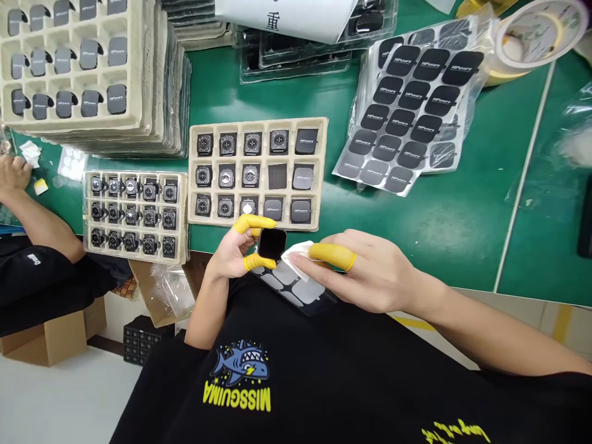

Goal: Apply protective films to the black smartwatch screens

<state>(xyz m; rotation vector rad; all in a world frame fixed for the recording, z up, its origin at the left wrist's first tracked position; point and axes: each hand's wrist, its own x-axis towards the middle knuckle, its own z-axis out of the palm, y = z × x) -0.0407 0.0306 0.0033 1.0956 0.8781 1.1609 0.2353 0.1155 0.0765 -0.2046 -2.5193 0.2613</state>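
Observation:
My left hand [235, 250], with yellow finger cots on it, grips a smartwatch body [272, 244] by its edges, its dark screen facing up. Between the fingers of my right hand [365, 268] is a white wipe [298, 258], close beside the watch's right edge; one yellow finger cot shows on that hand. Just beyond stands a beige tray [324, 176] of watch bodies, several showing their backs and others covered by dark HiFuture film; one pocket shows only a dark square. Below my hands, a sheet with pale rounded shapes [298, 291] lies partly hidden.
A second tray of watches [87, 216] sits to the left, below a tall stack of trays [139, 74]. HiFuture sticker sheets [388, 148] and tape rolls [539, 37] lie at the right. Another person's arm [41, 225] rests at the far left. An open carton [46, 339] stands on the floor.

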